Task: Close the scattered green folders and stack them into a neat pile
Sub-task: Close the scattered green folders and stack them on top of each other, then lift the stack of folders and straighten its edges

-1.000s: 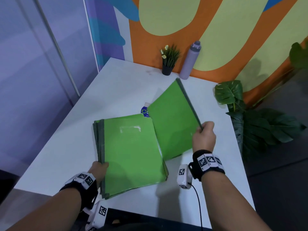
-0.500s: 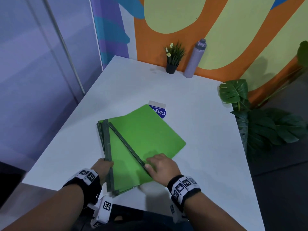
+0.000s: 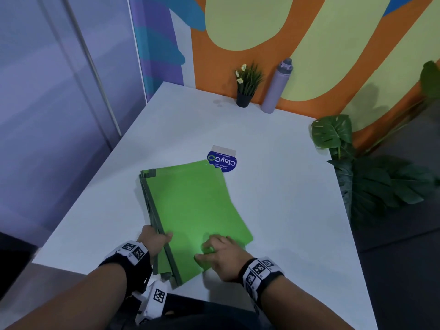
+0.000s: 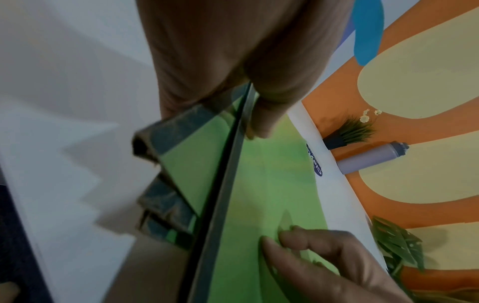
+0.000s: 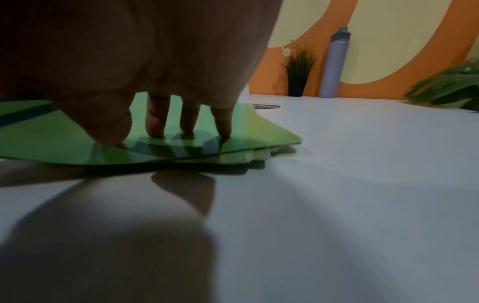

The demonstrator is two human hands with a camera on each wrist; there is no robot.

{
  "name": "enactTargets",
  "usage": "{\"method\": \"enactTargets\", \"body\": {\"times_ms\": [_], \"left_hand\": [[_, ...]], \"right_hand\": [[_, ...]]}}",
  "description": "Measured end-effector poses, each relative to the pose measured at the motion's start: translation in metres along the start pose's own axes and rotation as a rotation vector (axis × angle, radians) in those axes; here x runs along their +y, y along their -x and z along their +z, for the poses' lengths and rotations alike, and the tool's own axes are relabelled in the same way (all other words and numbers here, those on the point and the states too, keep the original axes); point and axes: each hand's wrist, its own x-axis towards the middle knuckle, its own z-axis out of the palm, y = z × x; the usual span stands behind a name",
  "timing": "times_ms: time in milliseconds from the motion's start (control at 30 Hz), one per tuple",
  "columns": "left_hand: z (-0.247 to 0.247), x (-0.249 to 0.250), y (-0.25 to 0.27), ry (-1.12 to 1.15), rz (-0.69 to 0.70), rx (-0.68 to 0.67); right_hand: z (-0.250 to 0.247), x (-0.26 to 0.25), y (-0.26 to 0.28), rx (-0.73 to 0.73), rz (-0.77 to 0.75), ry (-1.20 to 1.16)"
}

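A pile of green folders (image 3: 197,206) lies on the white desk (image 3: 285,186), near its front edge, and all folders in it are closed. The top folder (image 4: 272,184) sits a little turned against the ones below, so its near right corner stands out over the others, as the right wrist view shows. The dark grey spines (image 3: 152,210) of the folders run along the left side of the pile and are not yet fully aligned; they fan out slightly at the near end.

The left hand (image 3: 153,241) grips the pile at the spine side, near the front corner: the thumb (image 4: 261,121) lies on top of the top folder and the other fingers go under or against the spines. The right hand (image 3: 223,258) rests on the top folder close to its front right corner. Its fingers (image 5: 155,123) are bent and a little spread, and the fingertips and thumb press down on the green cover; they are not closed around anything.

Just behind the pile, partly covered by its far corner, a blue round sticker (image 3: 223,159) with the word ClayGo is on the desk. At the far edge of the desk, against the orange and yellow wall, stand a small potted plant (image 3: 246,88) and beside it a lilac water bottle (image 3: 276,88). A large-leaved plant (image 3: 371,172) stands on the floor at the right of the desk.
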Motion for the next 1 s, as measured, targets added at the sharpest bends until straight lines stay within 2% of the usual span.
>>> {"method": "enactTargets", "body": {"times_ms": [67, 100, 200, 233, 267, 300, 367, 467, 533, 700, 800, 1000], "left_hand": [[0.001, 0.003, 0.003, 0.008, 0.058, 0.050], [0.000, 0.005, 0.004, 0.062, 0.100, 0.055], [-0.008, 0.017, 0.015, 0.205, 0.268, 0.041], [-0.011, 0.021, 0.020, 0.222, 0.335, 0.033], [-0.015, 0.026, 0.025, 0.232, 0.390, 0.015], [-0.018, 0.031, 0.030, 0.247, 0.446, -0.002], [-0.023, 0.042, 0.038, 0.251, 0.530, -0.037], [-0.025, 0.055, 0.042, 0.233, 0.594, -0.069], [-0.024, 0.060, 0.041, 0.249, 0.586, -0.069], [-0.023, 0.070, 0.048, 0.371, 0.594, -0.095], [-0.030, 0.084, 0.053, 0.518, 0.604, -0.083], [-0.030, 0.103, 0.065, 0.634, 0.641, -0.137]], "right_hand": [[-0.010, 0.009, 0.001, 0.053, 0.043, -0.085], [-0.017, 0.015, 0.002, 0.122, 0.132, -0.158], [-0.048, 0.042, 0.009, 0.389, 0.580, -0.480], [-0.060, 0.051, 0.013, 0.438, 0.703, -0.678], [-0.072, 0.059, 0.017, 0.491, 0.757, -0.894], [-0.082, 0.065, 0.020, 0.552, 0.756, -1.086], [-0.099, 0.068, 0.027, 0.696, 0.655, -1.342], [-0.121, 0.056, 0.035, 0.931, 0.467, -1.430], [-0.125, 0.047, 0.039, 1.001, 0.402, -1.431], [-0.114, 0.035, 0.044, 0.978, 0.346, -1.450], [-0.118, 0.032, 0.050, 1.007, 0.333, -1.541], [-0.133, 0.026, 0.051, 1.026, 0.326, -1.594]]}}
